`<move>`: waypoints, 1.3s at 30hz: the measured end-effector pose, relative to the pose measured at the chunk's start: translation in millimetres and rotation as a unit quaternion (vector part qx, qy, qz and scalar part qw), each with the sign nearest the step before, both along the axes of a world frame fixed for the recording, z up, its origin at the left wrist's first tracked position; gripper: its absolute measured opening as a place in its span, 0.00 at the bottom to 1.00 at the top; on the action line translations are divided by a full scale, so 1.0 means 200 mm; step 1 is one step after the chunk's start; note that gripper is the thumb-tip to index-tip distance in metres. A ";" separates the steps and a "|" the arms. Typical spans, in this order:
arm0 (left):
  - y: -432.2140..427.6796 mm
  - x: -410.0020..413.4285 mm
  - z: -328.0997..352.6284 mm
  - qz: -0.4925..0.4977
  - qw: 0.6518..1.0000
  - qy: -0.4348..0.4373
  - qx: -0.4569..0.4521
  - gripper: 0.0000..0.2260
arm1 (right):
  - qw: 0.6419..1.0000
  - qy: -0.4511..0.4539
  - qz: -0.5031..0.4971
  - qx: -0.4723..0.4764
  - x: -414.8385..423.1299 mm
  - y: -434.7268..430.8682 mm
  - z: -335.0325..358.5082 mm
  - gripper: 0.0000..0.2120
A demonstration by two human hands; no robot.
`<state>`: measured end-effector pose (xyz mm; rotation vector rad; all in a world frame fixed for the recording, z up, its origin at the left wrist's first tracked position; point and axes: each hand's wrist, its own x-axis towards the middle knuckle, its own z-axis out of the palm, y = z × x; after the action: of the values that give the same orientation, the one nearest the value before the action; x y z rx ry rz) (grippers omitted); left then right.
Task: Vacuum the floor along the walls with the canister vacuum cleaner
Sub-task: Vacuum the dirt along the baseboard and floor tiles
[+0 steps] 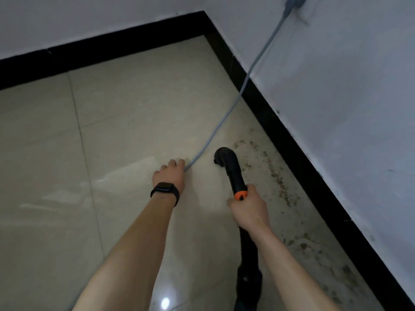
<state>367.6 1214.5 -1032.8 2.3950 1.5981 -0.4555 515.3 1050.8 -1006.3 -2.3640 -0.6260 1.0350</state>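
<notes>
The step in hand looked like clearing the cord out of the way so the nozzle could reach the dirt by the wall. To do it well, the cord should be drawn leftward over the tiled floor (112, 131), gently, since it ran up taut toward the plug. The nozzle should then be swung right, kept low, and worked along the foot of the skirting board.

The left hand (170, 173), with a black wristband (165, 191) behind it, reached down to the floor. Its fingers were bent onto the grey cord (224, 122) where the cord met the tiles. Whether they had closed round it could not be told.

Just to the right, the black nozzle (221, 157) sat on or just above the floor. It was near the cord but apart from it.

The right hand (249, 209) was wrapped firmly round the black vacuum tube (234, 176), just behind its orange ring (240, 195). The canister itself was out of view.

Brown dirt (276, 176) lay in a strip between the nozzle and the black skirting board (303, 153), not yet picked up. Above it, the cord rose to a plug (294, 1) on the white wall (348, 97).
</notes>
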 end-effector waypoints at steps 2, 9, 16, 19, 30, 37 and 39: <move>0.04 -0.05 -0.02 0.016 1.000 0.009 0.018 0.13 | 0.996 0.055 -0.058 0.034 -0.01 0.06 -0.03 0.12; -0.03 -0.15 0.01 0.035 0.995 -0.042 0.083 0.27 | 0.952 0.172 -0.221 0.122 -0.06 0.20 -0.12 0.13; -0.40 0.07 0.12 0.143 0.855 -0.353 -0.352 0.16 | 0.935 0.144 -0.285 0.156 0.07 0.34 -0.13 0.15; -0.52 0.11 0.09 0.061 0.864 -0.279 -0.416 0.16 | 0.926 0.149 -0.308 0.162 0.14 0.38 -0.13 0.14; -0.63 0.32 -0.04 0.125 0.925 -0.326 -0.150 0.14 | 0.954 0.090 -0.249 0.142 0.32 0.56 -0.13 0.14; -0.47 0.39 -0.07 0.248 0.857 -0.398 -0.213 0.12 | 0.958 0.129 -0.194 0.169 0.30 0.73 -0.10 0.17; -0.42 0.37 -0.07 0.296 0.815 -0.426 -0.257 0.13 | 0.928 0.235 -0.208 0.203 0.26 0.75 -0.07 0.20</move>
<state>440.7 1130.2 -1046.8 1.2666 1.3967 0.2686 568.2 1201.5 -1020.9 -1.6979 -0.1254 1.0912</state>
